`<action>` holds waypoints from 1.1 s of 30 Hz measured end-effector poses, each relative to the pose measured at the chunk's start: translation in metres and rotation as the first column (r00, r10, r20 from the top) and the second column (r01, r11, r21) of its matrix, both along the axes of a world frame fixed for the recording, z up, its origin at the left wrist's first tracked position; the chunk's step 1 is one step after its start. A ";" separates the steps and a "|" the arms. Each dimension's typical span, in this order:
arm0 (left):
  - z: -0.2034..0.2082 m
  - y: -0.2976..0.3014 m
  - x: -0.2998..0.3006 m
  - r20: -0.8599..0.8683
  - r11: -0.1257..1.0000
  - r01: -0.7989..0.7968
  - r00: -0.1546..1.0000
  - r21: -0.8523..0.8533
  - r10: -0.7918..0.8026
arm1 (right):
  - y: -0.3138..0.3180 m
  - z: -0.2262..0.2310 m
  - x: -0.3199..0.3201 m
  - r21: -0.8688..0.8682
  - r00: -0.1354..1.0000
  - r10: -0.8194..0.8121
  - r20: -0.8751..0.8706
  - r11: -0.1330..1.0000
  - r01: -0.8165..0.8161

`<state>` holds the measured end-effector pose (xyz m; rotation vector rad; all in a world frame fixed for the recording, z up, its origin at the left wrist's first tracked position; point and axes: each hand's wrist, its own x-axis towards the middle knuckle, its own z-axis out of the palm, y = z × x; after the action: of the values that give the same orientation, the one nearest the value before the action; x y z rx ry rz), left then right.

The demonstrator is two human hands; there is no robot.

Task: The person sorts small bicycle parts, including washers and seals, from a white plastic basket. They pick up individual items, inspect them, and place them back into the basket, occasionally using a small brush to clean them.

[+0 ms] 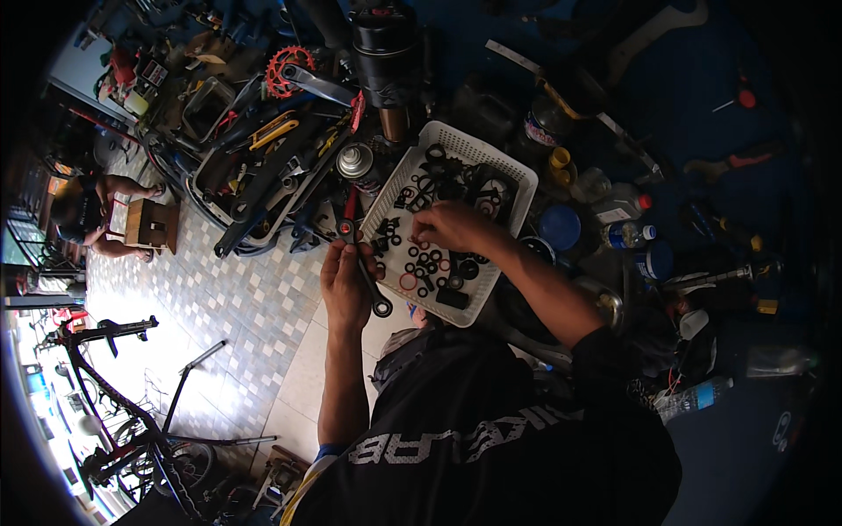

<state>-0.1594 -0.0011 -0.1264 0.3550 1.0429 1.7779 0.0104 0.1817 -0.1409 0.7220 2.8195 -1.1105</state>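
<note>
Head view looks down on two bare hands. The left hand (pixel 345 294) is closed around a long, dark wrench (pixel 367 279), with the thumb on top near its upper end. The wrench slants beside the left edge of a white basket (pixel 481 148), and its ring end sticks out below the fingers. The right hand (pixel 458 227) is over the basket, with its fingers bent down at the small parts. I cannot tell if those fingertips pinch something, because the back of the hand covers them. Black rings (pixel 430 263) lie in the basket, with a bigger reddish ring (pixel 408 281) near the left side. The right hand and forearm hide some of the parts. Up top, the black bits are too dark and jumbled to tell apart. A spray can (pixel 355 161) stands just outside the basket.
</note>
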 end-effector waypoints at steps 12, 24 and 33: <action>0.050 0.034 0.007 0.219 0.991 -0.089 0.973 0.100 0.065 | -0.049 0.077 0.022 -0.498 0.837 -0.422 -0.348 0.840 0.216; 0.090 0.046 0.033 0.094 0.969 -0.105 0.992 0.225 0.086 | -0.094 0.107 0.023 -0.352 0.703 -0.510 -0.495 0.858 0.374; 0.099 0.043 0.035 0.107 0.960 -0.104 0.991 0.259 0.078 | -0.100 0.121 0.019 0.128 0.721 -0.247 -0.647 0.898 0.422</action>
<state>-0.1243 0.0421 -0.0275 0.3862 0.7653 2.0034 0.0298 0.0815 -0.0200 1.1149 3.5592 -1.2011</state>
